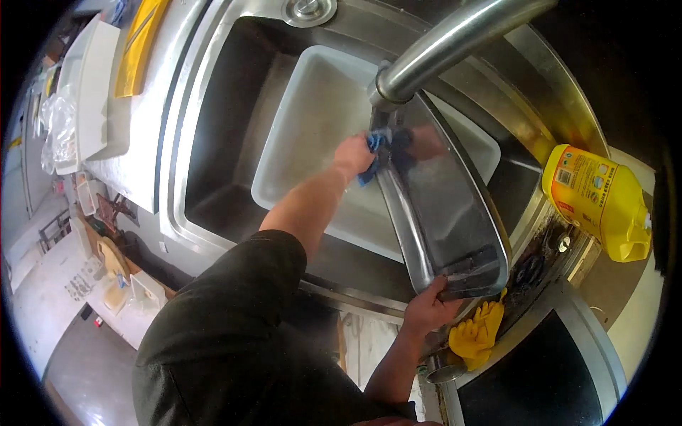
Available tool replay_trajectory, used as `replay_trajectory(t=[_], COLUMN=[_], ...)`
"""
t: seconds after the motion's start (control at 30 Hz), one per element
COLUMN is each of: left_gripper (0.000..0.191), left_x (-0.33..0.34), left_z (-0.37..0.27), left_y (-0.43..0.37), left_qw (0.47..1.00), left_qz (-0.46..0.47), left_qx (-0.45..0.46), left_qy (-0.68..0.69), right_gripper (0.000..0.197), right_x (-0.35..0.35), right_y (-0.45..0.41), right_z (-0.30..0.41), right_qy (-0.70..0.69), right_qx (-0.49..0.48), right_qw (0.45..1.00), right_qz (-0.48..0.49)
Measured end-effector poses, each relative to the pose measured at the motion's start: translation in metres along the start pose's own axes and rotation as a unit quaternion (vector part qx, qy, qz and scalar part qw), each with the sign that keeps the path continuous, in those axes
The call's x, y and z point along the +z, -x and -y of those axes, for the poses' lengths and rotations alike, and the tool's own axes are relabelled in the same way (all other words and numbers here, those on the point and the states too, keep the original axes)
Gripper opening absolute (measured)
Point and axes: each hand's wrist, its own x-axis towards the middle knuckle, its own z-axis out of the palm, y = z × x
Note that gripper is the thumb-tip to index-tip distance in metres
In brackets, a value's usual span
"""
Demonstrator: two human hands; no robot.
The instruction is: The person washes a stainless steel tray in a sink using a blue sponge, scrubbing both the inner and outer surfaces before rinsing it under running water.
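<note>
In my left hand (354, 155) is a bunched blue cloth (373, 154), pressed against the upper part of a shiny metal pan (453, 202). The pan stands tilted over a white plastic tub (287, 133) inside a stainless steel sink (224, 160). My right hand (432, 311) grips the pan's lower corner, thumb on top, with its other fingers partly hidden. The tub seems to hold cloudy water. A thick metal faucet pipe (442, 53) reaches over the pan's upper end and hides part of it.
A yellow plastic jug (597, 202) lies at the sink's right side. Yellow rubber gloves (477, 335) hang near my right hand, above a metal cylinder (445, 368). A round metal drain strainer (309, 8) sits on the sink's far rim. White containers (93, 96) stand on the left counter.
</note>
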Motion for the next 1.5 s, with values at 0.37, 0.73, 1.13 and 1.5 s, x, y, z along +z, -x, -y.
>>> replay_trajectory(t=[0.37,0.73,1.13,1.5], left_gripper=[0.043,0.051,0.05,0.056], left_x=[0.015,0.048,0.007,0.023], left_z=[-0.009,-0.03,-0.095,-0.12], left_y=[0.04,0.046,0.099,0.002], left_qw=[0.904,0.937,0.844,0.874], left_qz=[-0.235,-0.145,-0.109,-0.166], left_qx=[-0.091,-0.049,0.448,0.438], left_qy=[0.345,0.315,0.274,0.127], right_gripper=[0.052,0.048,0.051,0.054], right_x=[-0.006,-0.006,-0.028,-0.029], right_y=[0.001,-0.019,-0.022,-0.026], right_z=[-0.007,0.007,0.024,0.0], right_qy=[-0.019,0.033,0.087,0.013], right_qx=[0.093,0.081,0.093,0.144], right_qw=[0.995,0.995,0.984,0.98], right_qz=[-0.026,0.042,0.123,0.135])
